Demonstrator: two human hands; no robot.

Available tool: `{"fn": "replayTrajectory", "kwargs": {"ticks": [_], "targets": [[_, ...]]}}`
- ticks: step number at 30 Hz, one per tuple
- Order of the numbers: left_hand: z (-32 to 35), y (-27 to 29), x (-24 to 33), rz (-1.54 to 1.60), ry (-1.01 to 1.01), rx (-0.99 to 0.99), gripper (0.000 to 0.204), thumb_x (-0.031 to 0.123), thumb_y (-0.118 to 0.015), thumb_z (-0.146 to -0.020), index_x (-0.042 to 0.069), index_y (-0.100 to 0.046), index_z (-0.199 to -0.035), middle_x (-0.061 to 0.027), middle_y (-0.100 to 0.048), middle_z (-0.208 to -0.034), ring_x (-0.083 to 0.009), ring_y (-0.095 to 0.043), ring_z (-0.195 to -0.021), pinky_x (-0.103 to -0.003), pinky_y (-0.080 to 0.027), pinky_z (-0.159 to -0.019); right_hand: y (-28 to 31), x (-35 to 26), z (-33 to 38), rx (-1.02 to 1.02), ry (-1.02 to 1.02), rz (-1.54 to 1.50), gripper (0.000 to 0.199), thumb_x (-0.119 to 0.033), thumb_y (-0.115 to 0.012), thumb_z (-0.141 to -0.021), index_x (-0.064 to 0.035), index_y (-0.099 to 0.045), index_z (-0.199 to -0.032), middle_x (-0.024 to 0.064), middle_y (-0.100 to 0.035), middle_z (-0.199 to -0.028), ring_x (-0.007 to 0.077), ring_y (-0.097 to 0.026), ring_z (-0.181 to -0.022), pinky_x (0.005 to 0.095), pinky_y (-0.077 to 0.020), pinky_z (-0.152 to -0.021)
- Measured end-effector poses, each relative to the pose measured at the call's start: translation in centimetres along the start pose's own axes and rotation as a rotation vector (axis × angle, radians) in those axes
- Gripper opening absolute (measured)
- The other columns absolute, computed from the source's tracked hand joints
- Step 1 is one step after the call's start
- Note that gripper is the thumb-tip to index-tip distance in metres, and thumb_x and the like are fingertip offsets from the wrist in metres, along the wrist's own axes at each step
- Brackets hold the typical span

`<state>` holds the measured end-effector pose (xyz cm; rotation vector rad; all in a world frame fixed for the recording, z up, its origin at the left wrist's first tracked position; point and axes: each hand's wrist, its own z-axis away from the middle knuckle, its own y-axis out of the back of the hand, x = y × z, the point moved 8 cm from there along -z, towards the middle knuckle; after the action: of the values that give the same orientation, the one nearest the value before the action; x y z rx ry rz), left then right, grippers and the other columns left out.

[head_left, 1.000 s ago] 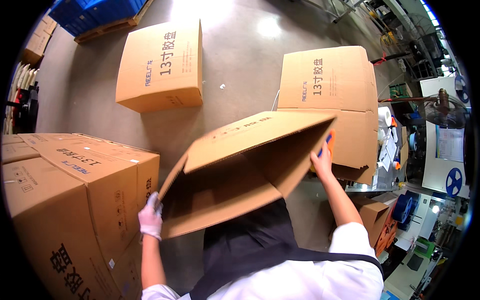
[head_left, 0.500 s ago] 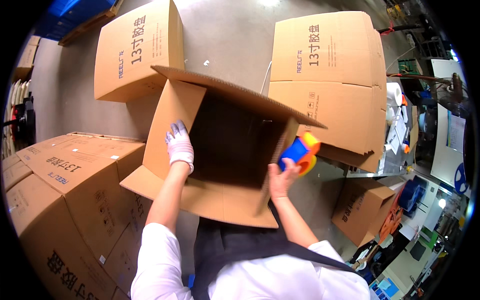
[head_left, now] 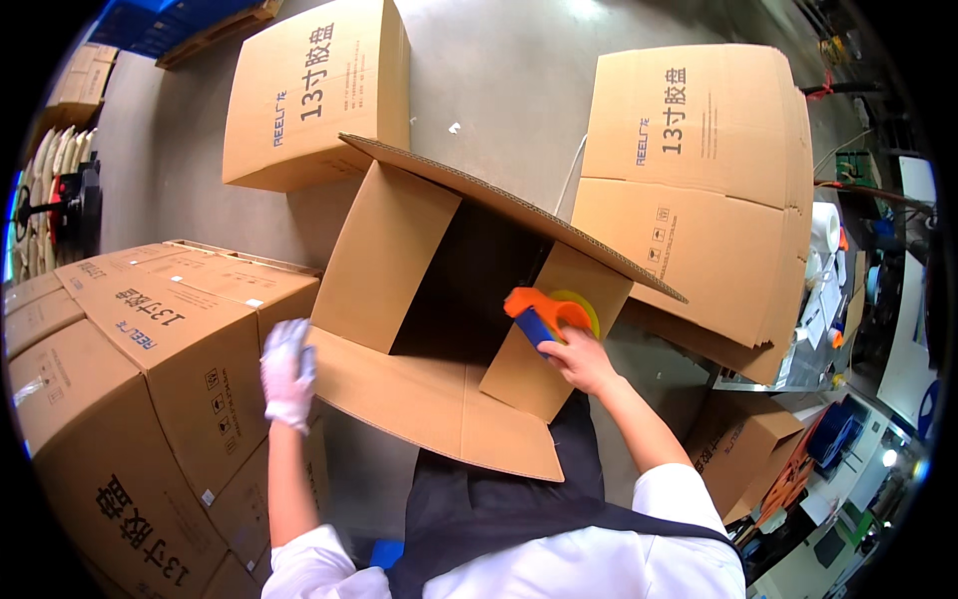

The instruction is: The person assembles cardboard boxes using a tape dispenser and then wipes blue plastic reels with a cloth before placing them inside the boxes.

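Note:
An open cardboard box stands in front of me, its inside dark between the flaps. Its left flap and right flap slant in over the opening, while the near flap spreads toward me and the far one stands up at an angle. My right hand, bare, grips an orange and blue tape dispenser with a yellow roll, held over the right flap. Off the near flap's left corner is my left hand, in a pale glove, fingers apart and holding nothing; it is slightly blurred.
Stacked cartons rise close on my left. Beyond the box stands a closed carton. A pile of flattened cartons lies at the far right on a table, with another carton below it.
My left hand has left the left flap and moved left, outside the box. The right hand brought the tape dispenser inward over the right flap, which now leans inward. Both side flaps show more broadly.

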<state>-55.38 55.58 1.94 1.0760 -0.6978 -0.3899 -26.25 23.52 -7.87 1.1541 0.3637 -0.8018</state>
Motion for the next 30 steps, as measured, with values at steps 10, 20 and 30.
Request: {"fn": "replayTrajectory", "kwargs": {"ticks": [10,20,30], "targets": [[-12.6,-6.8,2.6,0.012,0.073,0.375,0.053,0.024,-0.056,-0.085,0.016,-0.043,-0.135,-0.0159,-0.023,-0.148,-0.0333,-0.030,-0.132,-0.040,-0.026,-0.108,26.9,-1.4,1.2,1.058,-0.165,-0.375,0.046,-0.019,-0.060,-0.083,-0.0028,-0.045,-0.123,0.0104,-0.056,-0.106,0.0209,-0.055,-0.096,0.0344,-0.0440,-0.087],[-14.4,-12.1,-2.1,0.808,0.429,0.187,0.045,0.032,-0.045,-0.095,0.006,-0.045,-0.131,-0.0155,-0.055,-0.124,-0.0247,-0.053,-0.112,-0.035,-0.040,-0.096,3.1,-5.2,-1.8,0.642,-0.089,0.172,0.050,-0.026,-0.070,-0.073,-0.0092,-0.055,-0.118,0.0104,-0.064,-0.086,0.0267,-0.062,-0.071,0.0350,-0.0500,-0.064],[-12.4,-10.9,0.5,-0.037,0.330,0.488,0.039,0.023,-0.054,-0.087,0.005,-0.050,-0.121,-0.0151,-0.057,-0.118,-0.0305,-0.057,-0.102,-0.041,-0.044,-0.089,5.1,-9.8,-8.3,0.413,0.171,-0.826,0.044,-0.037,-0.054,-0.087,0.0025,-0.058,-0.106,0.0074,-0.061,-0.077,0.0126,-0.056,-0.066,0.0229,-0.0432,-0.062]]}}
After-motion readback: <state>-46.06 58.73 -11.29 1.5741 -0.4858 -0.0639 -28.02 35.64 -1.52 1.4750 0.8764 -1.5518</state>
